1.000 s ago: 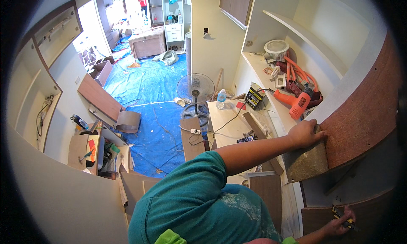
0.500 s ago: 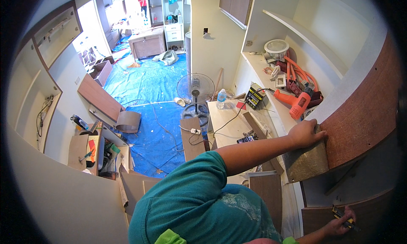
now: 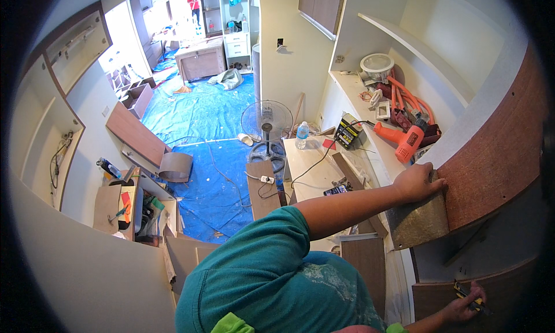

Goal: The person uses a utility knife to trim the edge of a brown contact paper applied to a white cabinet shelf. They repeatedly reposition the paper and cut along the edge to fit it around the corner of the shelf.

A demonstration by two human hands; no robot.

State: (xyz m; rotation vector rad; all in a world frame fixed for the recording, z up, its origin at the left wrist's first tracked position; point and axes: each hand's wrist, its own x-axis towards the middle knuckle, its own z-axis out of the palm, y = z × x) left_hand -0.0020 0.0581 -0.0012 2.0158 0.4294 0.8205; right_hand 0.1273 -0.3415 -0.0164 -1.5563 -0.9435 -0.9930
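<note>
A big brown board (image 3: 497,153) fills the right side of the frame. It is reddish brown, flat and rough looking, with a curved edge because of the lens. Under its lower left corner sits a smaller, duller brown piece (image 3: 419,222) that looks speckled and a bit shiny.

The left hand (image 3: 417,182) is in the middle right of the frame, at the end of a long bare arm. Its fingers (image 3: 435,184) lie flat and spread, pressing on the left edge of the big brown board, right where it meets the speckled piece. The speckled piece is just below the hand and touches it.

The right hand (image 3: 462,304) is at the lower right of the frame. Its fingers are curled shut around a small yellow and black tool (image 3: 471,298). The tool pokes out to the right, touching a lower brown panel (image 3: 439,295).

Above the left hand, on the white surface (image 3: 358,96), lies an orange power tool (image 3: 402,139) beside orange hoses (image 3: 404,98). A standing fan (image 3: 266,122) stands on the blue floor sheet (image 3: 202,113) in the upper middle.
</note>
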